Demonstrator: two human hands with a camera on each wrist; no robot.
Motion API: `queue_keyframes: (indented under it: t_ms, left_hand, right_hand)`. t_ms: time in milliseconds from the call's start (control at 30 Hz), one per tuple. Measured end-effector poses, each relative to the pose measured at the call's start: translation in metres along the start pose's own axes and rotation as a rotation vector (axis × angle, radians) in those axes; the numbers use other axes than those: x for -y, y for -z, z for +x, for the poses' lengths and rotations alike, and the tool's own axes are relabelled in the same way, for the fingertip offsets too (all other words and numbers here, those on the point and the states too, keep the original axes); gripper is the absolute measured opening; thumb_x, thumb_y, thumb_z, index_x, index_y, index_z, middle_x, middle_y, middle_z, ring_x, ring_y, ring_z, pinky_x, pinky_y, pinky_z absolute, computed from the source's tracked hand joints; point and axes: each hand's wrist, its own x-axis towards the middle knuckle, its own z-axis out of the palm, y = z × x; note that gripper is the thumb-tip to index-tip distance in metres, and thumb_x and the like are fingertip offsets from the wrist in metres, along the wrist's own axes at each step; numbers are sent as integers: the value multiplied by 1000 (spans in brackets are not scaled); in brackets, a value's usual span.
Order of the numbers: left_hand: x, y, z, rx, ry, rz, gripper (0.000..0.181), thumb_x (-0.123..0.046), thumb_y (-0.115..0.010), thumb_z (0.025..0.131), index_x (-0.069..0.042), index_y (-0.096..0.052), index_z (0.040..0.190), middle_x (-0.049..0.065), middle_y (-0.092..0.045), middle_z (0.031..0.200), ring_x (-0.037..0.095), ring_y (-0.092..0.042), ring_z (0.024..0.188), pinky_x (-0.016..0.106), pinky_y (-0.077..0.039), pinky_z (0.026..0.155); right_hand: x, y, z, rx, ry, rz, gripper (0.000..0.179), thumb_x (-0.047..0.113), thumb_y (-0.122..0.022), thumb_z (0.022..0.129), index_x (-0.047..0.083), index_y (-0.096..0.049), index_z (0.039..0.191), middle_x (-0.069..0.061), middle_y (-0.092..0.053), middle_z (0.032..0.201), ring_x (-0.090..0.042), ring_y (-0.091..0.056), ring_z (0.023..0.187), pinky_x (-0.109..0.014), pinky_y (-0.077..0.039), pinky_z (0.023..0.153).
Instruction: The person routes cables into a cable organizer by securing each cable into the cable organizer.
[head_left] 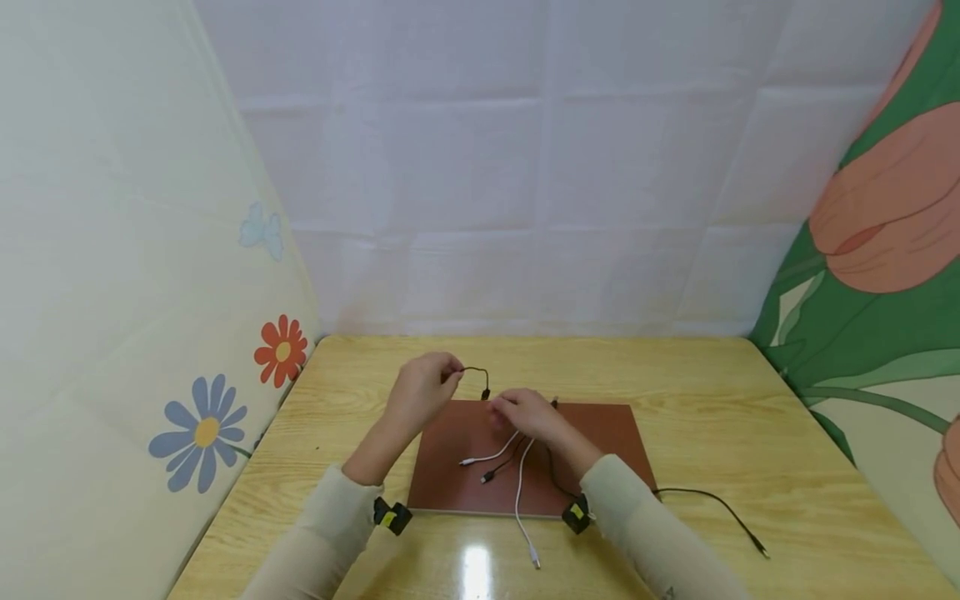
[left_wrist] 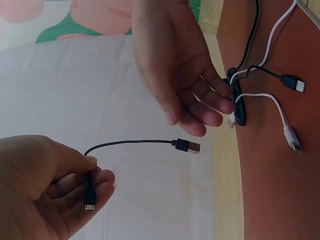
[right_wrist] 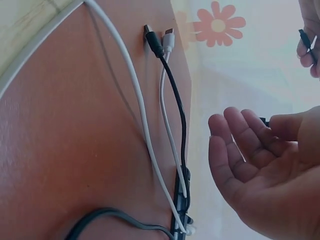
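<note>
My left hand (head_left: pixel 425 385) pinches a short black USB cable (left_wrist: pixel 135 142) between thumb and fingers, close to its micro-USB plug (left_wrist: pixel 90 200). The cable's USB-A plug (left_wrist: pixel 187 146) hangs free at the other end, near the fingers of my right hand (left_wrist: pixel 175 75). That right hand (head_left: pixel 528 414) is over the far part of a brown board (head_left: pixel 607 450), fingers loosely bent and holding nothing. Beside its fingertips, a black cable clip strip (left_wrist: pixel 240 107) at the board's edge carries white and black cables.
On the board lie a white cable (head_left: pixel 491 457) and a black connector (head_left: pixel 487 477). Another white cable (head_left: pixel 519 492) runs over the near edge onto the wooden table (head_left: pixel 360 567). A black cable (head_left: pixel 712 497) extends right. Fabric walls (head_left: pixel 480 208) enclose the table's back and sides.
</note>
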Motion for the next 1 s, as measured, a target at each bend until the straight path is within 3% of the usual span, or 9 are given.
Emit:
queue_keyframes:
  t_ms: [167,400,600,767,1000]
  left_hand:
    - [-5,2,-1,8,-48,-22,4,-8,-72,93,-5,-75,95,5,-74,87,16,-69,73,30,-55,64]
    - [-12,0,-5,47,-82,-35,4,-7,-73,93,-4,-75,94,3,-73,85,13,-68,72,26,-54,64]
    - [-12,-2,-7,171,-108,-41,5,-5,-72,93,-6,-75,96,4,-72,90,17,-69,81,31,-56,71]
    - [-8,-7,-9,281,-134,-43,7,-6,-71,94,-8,-76,98,2,-73,94,18,-69,87,33,-57,76]
    - [-5,-17,-16,370,-179,-51,9,-1,-69,93,-8,-75,93,2,-72,90,15,-67,82,30,-54,71]
  right_hand:
    - [-3,1,2,55,-41,186,40,20,-41,110,-9,-67,117,-20,-73,101,-33,-72,93,-49,-55,90]
    - [-5,6,3,45,-74,269,48,31,-39,111,-7,-68,119,-21,-74,104,-34,-72,95,-51,-54,92]
    - [-12,9,9,-1,-104,377,54,36,-39,110,-9,-66,120,-13,-76,96,-26,-74,89,-47,-56,89]
    - [-17,14,14,-55,-122,478,46,31,-44,109,-8,-66,118,-11,-76,95,-21,-74,86,-41,-58,86]
    - [-17,18,14,-93,-110,512,37,23,-52,107,-10,-64,119,-7,-74,93,-13,-70,81,-33,-58,81]
